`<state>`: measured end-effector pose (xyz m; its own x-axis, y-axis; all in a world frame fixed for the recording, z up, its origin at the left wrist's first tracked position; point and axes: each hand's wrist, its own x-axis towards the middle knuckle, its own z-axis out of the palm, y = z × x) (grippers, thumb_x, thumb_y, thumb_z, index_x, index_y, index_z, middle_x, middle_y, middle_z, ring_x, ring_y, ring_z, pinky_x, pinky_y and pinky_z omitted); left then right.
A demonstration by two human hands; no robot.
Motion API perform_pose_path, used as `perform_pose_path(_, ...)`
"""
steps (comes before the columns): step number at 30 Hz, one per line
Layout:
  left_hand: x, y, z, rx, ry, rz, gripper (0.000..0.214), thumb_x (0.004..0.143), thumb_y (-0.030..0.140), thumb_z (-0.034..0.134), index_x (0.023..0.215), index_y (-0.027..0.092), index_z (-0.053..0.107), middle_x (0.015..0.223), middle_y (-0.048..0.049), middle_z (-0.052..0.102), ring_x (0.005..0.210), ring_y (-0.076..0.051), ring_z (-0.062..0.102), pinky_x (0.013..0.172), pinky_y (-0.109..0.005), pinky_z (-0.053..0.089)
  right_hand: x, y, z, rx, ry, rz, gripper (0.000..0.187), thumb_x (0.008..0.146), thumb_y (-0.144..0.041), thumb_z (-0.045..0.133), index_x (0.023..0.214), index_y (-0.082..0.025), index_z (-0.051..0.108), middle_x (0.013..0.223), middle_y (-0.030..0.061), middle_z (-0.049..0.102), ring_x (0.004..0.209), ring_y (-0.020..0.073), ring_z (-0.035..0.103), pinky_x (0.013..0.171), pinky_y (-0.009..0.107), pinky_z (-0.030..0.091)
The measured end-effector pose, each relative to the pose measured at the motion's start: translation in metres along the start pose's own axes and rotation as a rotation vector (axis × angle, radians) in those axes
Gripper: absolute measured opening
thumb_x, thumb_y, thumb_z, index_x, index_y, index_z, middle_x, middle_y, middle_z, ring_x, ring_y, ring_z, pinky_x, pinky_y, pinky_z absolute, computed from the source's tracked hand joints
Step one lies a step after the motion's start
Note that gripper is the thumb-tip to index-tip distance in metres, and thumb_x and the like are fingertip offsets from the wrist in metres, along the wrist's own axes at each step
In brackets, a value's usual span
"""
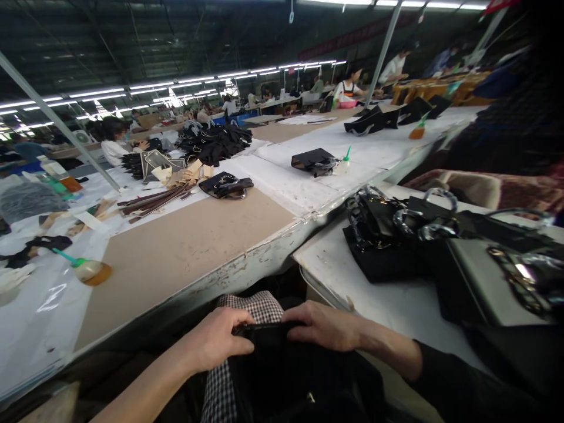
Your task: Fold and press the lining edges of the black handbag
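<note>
A black bag (304, 382) rests on my lap, over black-and-white checked cloth (259, 302). Its top edge runs between my two hands. My left hand (220, 338) pinches the left end of that edge, thumb and fingers closed on it. At the right end, my right hand (324, 326) grips the same edge with bent fingers. A small gold-coloured metal piece shows on the bag's front. Its lower part is dark and runs out of view.
Finished-looking black bags (383, 235) with wrapped handles crowd the right table. On the long worktable (189, 247) lie a glue bottle (90, 271), brown strips (154, 202), a black bag (225, 185) and a black pile (215, 141). A metal pole (57, 117) stands left; people sit further back.
</note>
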<state>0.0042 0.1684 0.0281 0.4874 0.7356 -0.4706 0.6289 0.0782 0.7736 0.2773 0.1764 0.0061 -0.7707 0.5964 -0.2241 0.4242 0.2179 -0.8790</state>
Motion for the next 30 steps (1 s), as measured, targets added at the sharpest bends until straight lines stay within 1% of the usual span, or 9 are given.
perform_pose_path(3,0.005,0.0,0.007,0.005,0.013,-0.014,0.018,0.073,0.025,0.069,0.088,0.017,0.076,0.078,0.0016,0.07,0.074,-0.019,0.06,0.063,-0.023,0.039,0.002,0.009,0.002,0.16,-0.005,-0.08,0.035,0.091,-0.017,0.057,0.123,-0.022,0.071,0.113,0.001,0.074,0.104,0.0219,0.066,0.094,0.032,0.05)
perform_pose_path(5,0.005,0.0,0.007,-0.001,0.013,-0.031,0.021,0.075,0.028,0.069,0.091,0.017,0.077,0.079,0.0011,0.071,0.072,-0.019,0.061,0.062,-0.024,0.039,0.005,0.015,0.0,0.214,-0.029,-0.138,0.042,0.091,-0.017,0.058,0.131,-0.025,0.067,0.121,0.0006,0.072,0.112,0.0226,0.064,0.101,0.034,0.047)
perform_pose_path(7,0.004,0.002,0.006,-0.017,0.006,-0.048,0.023,0.077,0.03,0.068,0.093,0.016,0.078,0.08,0.0002,0.073,0.072,-0.019,0.062,0.062,-0.024,0.04,0.01,0.02,-0.002,0.233,-0.053,-0.127,0.038,0.091,-0.021,0.06,0.128,-0.023,0.07,0.115,0.0012,0.074,0.106,0.0226,0.066,0.096,0.033,0.049)
perform_pose_path(10,-0.001,0.006,0.004,-0.066,0.002,-0.033,0.025,0.077,0.026,0.066,0.096,0.016,0.079,0.086,-0.0012,0.076,0.079,-0.022,0.066,0.067,-0.025,0.043,0.021,0.022,-0.005,0.229,-0.068,-0.062,0.029,0.09,-0.033,0.068,0.114,-0.019,0.076,0.098,0.0013,0.074,0.09,0.0203,0.066,0.078,0.027,0.051)
perform_pose_path(13,-0.004,0.011,0.004,-0.102,0.012,-0.018,0.033,0.075,0.024,0.067,0.105,0.016,0.079,0.09,-0.0014,0.077,0.089,-0.025,0.068,0.074,-0.027,0.047,0.034,0.016,-0.007,0.14,-0.073,-0.016,0.031,0.084,-0.043,0.076,0.103,-0.019,0.078,0.08,-0.0021,0.068,0.074,0.0155,0.059,0.063,0.022,0.044)
perform_pose_path(15,-0.005,0.013,0.004,-0.122,0.016,-0.032,0.035,0.073,0.024,0.069,0.106,0.016,0.078,0.089,-0.0015,0.077,0.092,-0.026,0.068,0.077,-0.028,0.049,0.042,0.011,-0.008,0.051,-0.071,-0.014,0.027,0.082,-0.043,0.079,0.093,-0.019,0.078,0.069,-0.0049,0.06,0.066,0.0124,0.053,0.057,0.021,0.038)
perform_pose_path(19,-0.008,0.013,0.002,-0.231,-0.011,-0.053,0.037,0.073,0.022,0.07,0.108,0.015,0.078,0.089,-0.0032,0.078,0.095,-0.028,0.069,0.081,-0.03,0.051,0.044,0.007,-0.009,0.013,-0.065,-0.077,0.019,0.087,-0.036,0.074,0.083,-0.017,0.075,0.063,-0.0066,0.053,0.061,0.0099,0.049,0.057,0.021,0.035)
perform_pose_path(24,-0.015,0.01,-0.002,-0.37,-0.079,-0.029,0.034,0.076,0.018,0.067,0.108,0.015,0.078,0.088,-0.0032,0.078,0.092,-0.026,0.07,0.083,-0.031,0.051,0.033,0.004,-0.012,0.103,-0.08,-0.155,0.027,0.091,-0.035,0.07,0.073,-0.015,0.068,0.062,-0.0065,0.048,0.059,0.009,0.044,0.055,0.02,0.033)
perform_pose_path(30,-0.018,-0.002,0.006,-0.507,-0.169,-0.078,0.032,0.078,0.016,0.068,0.108,0.015,0.08,0.085,-0.0013,0.076,0.073,-0.016,0.064,0.069,-0.023,0.047,0.027,0.008,-0.011,0.206,-0.14,-0.163,0.032,0.094,-0.039,0.067,0.074,-0.014,0.066,0.063,-0.0055,0.048,0.059,0.0091,0.041,0.054,0.022,0.032)
